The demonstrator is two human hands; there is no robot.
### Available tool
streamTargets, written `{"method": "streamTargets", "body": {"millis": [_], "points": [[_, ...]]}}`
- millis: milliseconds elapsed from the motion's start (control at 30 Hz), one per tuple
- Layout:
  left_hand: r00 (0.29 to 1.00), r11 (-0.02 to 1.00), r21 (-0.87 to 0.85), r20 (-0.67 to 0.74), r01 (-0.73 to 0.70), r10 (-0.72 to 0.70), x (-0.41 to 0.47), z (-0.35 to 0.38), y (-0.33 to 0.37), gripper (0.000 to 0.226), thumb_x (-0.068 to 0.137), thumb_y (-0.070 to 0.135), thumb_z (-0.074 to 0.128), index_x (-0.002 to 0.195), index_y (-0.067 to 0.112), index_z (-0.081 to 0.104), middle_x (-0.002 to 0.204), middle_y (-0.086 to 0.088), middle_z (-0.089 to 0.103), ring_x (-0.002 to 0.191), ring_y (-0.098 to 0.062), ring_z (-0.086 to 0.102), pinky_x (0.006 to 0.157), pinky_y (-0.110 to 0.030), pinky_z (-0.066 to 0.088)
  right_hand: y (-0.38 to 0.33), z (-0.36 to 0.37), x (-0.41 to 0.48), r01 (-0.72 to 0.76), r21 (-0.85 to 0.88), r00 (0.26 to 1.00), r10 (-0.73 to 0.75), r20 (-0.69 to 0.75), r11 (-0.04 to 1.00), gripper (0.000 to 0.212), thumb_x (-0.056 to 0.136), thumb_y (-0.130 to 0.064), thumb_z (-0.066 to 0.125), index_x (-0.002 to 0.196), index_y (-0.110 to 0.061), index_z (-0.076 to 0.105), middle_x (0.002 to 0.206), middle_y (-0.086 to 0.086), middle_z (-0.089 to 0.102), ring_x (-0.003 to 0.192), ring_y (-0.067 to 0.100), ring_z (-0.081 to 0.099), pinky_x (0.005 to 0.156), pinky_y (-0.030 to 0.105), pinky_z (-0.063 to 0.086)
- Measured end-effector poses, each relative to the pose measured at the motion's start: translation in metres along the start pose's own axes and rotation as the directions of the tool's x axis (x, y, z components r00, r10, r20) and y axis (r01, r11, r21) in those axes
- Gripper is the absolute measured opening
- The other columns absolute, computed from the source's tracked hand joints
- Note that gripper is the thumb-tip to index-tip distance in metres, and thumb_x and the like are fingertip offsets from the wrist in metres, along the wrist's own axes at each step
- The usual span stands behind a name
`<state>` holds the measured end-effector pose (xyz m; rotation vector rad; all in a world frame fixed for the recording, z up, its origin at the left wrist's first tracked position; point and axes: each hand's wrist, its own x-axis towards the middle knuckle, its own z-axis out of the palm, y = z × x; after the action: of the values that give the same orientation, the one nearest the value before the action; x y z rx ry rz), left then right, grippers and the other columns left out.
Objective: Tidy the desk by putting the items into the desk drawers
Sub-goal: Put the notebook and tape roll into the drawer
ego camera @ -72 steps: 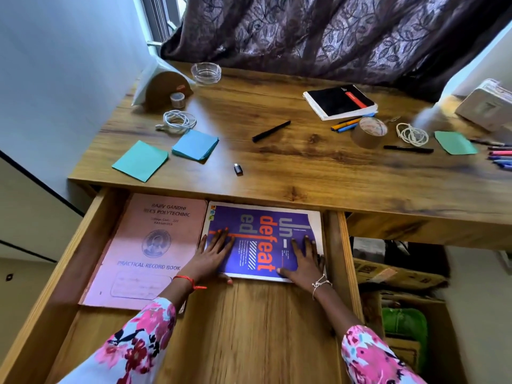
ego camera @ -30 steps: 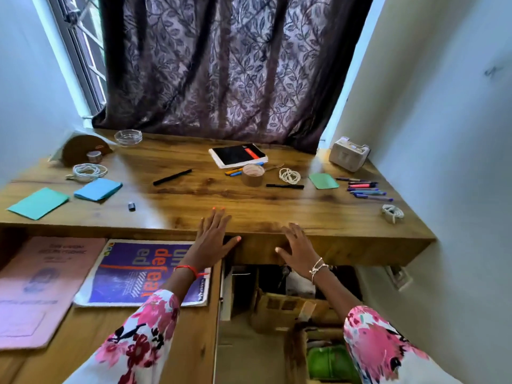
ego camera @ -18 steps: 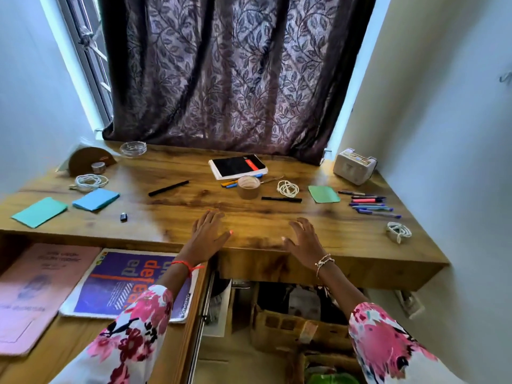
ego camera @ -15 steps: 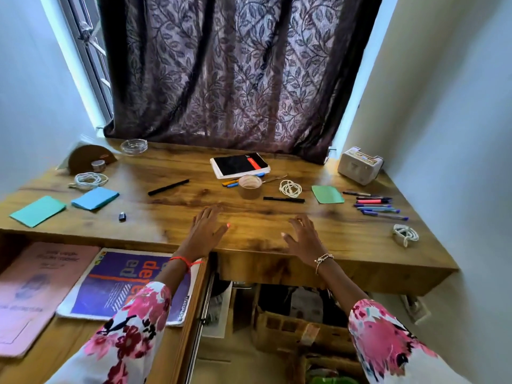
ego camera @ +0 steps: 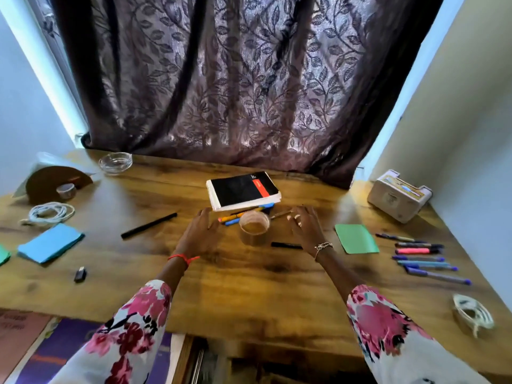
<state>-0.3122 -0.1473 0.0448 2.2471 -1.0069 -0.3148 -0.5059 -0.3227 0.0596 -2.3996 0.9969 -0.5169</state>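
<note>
Both my hands hover over the middle of the wooden desk (ego camera: 249, 286), fingers spread and holding nothing. My left hand (ego camera: 201, 234) is left of a brown tape roll (ego camera: 254, 227); my right hand (ego camera: 306, 228) is right of it. Just beyond them lies a black notebook with a red strip (ego camera: 242, 189) on top of orange and blue pens (ego camera: 235, 218). A black pen (ego camera: 285, 245) lies by my right wrist. The open drawer (ego camera: 182, 361) at bottom left holds a purple book (ego camera: 63, 353) and a pink record book (ego camera: 16, 336).
Left side: a black marker (ego camera: 148, 225), blue sticky notes (ego camera: 50, 243), a small USB adapter (ego camera: 79, 274), a white cable (ego camera: 47, 213), a glass ashtray (ego camera: 115, 162). Right side: a green note (ego camera: 356, 238), several coloured pens (ego camera: 424, 259), a coiled cable (ego camera: 472, 314), a white box (ego camera: 399, 195).
Both hands left the purple book in the drawer and moved up over the desk to either side of the tape roll. The view tilted up from the drawer to the desktop.
</note>
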Motion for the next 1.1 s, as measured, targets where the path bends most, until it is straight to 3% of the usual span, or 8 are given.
{"method": "streamTargets", "body": {"millis": [233,467,667,833,900,967,1033,1100], "points": [[0.983,0.982,-0.038,-0.017,0.184,-0.185,0.095,0.014,-0.006,0.04,0.093,0.016,0.054,0.124,-0.008,0.048,0.126,-0.029,0.054,0.117,-0.043,0.049,0.091,-0.04,0.037,0.009,0.021,0.103,-0.066,-0.043,0.99,0.071,0.121,0.997,0.036,0.093,-0.012,0.046,0.124,0.004,0.048,0.127,0.025,0.052,0.119,0.035,0.047,0.103,0.035,0.031],[0.917,0.916,-0.06,-0.026,0.396,-0.398,0.145,0.021,-0.014,0.038,0.091,0.019,0.057,0.11,-0.015,0.055,0.119,-0.031,0.057,0.11,-0.042,0.052,0.086,-0.04,0.039,0.007,0.05,0.166,-0.179,-0.075,0.956,0.191,0.222,0.981,0.038,0.094,-0.021,0.048,0.118,0.008,0.052,0.125,0.025,0.055,0.12,0.034,0.048,0.1,0.034,0.03],[0.861,0.844,-0.199,-0.006,0.497,-0.508,0.172,0.022,-0.015,0.049,0.087,0.022,0.063,0.125,-0.006,0.049,0.129,-0.023,0.052,0.118,-0.036,0.049,0.091,-0.035,0.04,0.003,0.071,0.196,-0.321,-0.006,0.933,0.317,0.171,0.947,0.033,0.087,-0.015,0.056,0.102,0.014,0.06,0.112,0.03,0.061,0.108,0.038,0.056,0.089,0.04,0.041],[0.828,0.696,-0.478,0.136,0.536,-0.543,0.18,0.027,-0.014,0.038,0.089,0.018,0.061,0.119,-0.005,0.056,0.109,-0.021,0.062,0.088,-0.026,0.056,0.061,-0.026,0.044,0.008,0.075,0.207,-0.359,0.065,0.926,0.347,0.147,0.931,0.027,0.084,-0.016,0.06,0.082,0.01,0.063,0.099,0.028,0.066,0.096,0.038,0.061,0.079,0.039,0.045],[0.841,0.647,-0.564,0.181,0.513,-0.51,0.181,0.027,-0.014,0.037,0.091,0.013,0.056,0.125,-0.001,0.049,0.121,-0.02,0.058,0.099,-0.028,0.057,0.073,-0.032,0.049,0.012,0.076,0.209,-0.363,0.103,0.929,0.351,0.119,0.926,0.027,0.082,-0.016,0.063,0.06,-0.001,0.056,0.073,0.02,0.062,0.071,0.029,0.059,0.068,0.037,0.04],[0.855,0.546,-0.69,0.22,0.476,-0.469,0.178,0.023,-0.013,0.044,0.093,0.008,0.052,0.135,0.006,0.04,0.128,-0.009,0.052,0.105,-0.024,0.056,0.077,-0.03,0.05,0.013,0.077,0.21,-0.352,0.165,0.936,0.343,0.08,0.921,0.045,0.08,-0.014,0.066,0.045,-0.015,0.037,0.051,0.001,0.042,0.05,0.013,0.041,0.06,0.028,0.033],[0.865,0.469,-0.767,0.216,0.437,-0.453,0.174,0.016,-0.009,0.054,0.093,0.005,0.05,0.142,0.011,0.03,0.12,-0.004,0.048,0.092,-0.017,0.056,0.063,-0.022,0.051,0.012,0.075,0.21,-0.376,0.233,0.927,0.367,0.082,0.897,0.05,0.079,-0.016,0.068,0.046,-0.02,0.031,0.048,-0.005,0.035,0.047,0.008,0.034,0.048,0.02,0.03],[0.879,0.429,-0.812,0.199,0.396,-0.434,0.171,0.009,-0.007,0.055,0.092,0.002,0.049,0.143,0.011,0.028,0.109,-0.005,0.049,0.078,-0.013,0.057,0.049,-0.019,0.052,0.011,0.074,0.211,-0.395,0.322,0.918,0.377,0.121,0.86,0.04,0.08,-0.019,0.068,0.049,-0.02,0.043,0.051,-0.005,0.044,0.05,0.007,0.039,0.044,0.014,0.027]]}}
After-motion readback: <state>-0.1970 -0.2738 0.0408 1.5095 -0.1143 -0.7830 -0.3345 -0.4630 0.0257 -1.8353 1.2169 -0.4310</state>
